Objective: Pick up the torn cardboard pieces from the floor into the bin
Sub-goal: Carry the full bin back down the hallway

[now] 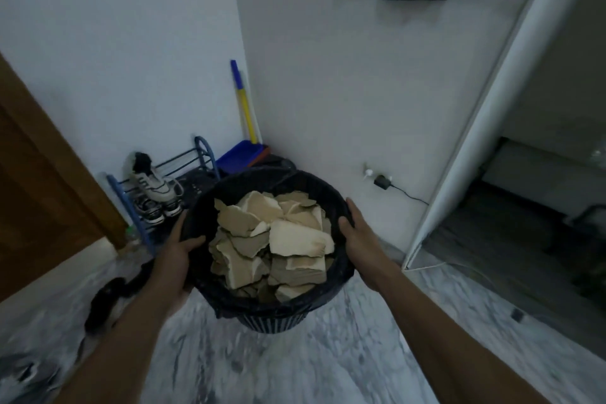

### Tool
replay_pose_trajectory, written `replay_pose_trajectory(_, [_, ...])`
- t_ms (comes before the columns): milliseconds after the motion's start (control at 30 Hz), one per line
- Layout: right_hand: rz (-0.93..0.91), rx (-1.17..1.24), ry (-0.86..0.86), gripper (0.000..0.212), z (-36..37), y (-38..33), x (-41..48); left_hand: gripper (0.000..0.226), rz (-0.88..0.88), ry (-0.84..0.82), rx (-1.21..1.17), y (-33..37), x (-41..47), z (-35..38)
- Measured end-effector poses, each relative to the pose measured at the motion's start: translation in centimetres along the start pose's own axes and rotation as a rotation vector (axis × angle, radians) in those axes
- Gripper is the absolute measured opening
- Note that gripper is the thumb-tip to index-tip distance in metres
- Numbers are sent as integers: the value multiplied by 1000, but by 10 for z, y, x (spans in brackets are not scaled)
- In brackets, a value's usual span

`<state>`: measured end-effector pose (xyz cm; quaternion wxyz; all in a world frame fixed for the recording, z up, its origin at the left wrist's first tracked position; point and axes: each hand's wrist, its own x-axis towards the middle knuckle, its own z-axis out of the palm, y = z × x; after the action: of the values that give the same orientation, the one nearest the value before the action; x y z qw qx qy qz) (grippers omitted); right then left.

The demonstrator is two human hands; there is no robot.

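The bin (pixel 275 318), black-lined and ribbed, sat between the person's two arms above the marble floor (pixel 328 364), near the room's corner; whether it touched the floor could not be told. Each hand lay equally near it on opposite rims: the left hand (pixel 177 259) wrapped over the left rim, the right hand (pixel 357 236) closed on the right rim. The torn cardboard pieces (pixel 272 243), tan and cream with ragged edges, filled it almost to the brim. No stray pieces showed on the floor.
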<state>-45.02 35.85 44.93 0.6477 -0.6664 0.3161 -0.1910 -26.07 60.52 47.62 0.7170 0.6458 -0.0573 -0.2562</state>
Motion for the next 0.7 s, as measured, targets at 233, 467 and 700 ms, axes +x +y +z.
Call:
replay_pose_trajectory(233, [128,32,202,56,2,60,125,62,-148,-99,1,-33,158,55])
replay_pose_trajectory(467, [237,151,342,50,-14,148,235,63,-224,-228,112,-108,307,115])
replay_pose_trajectory(700, [269,135,451,47,-33,273,345,63,-286,-287,185,-236,450,157])
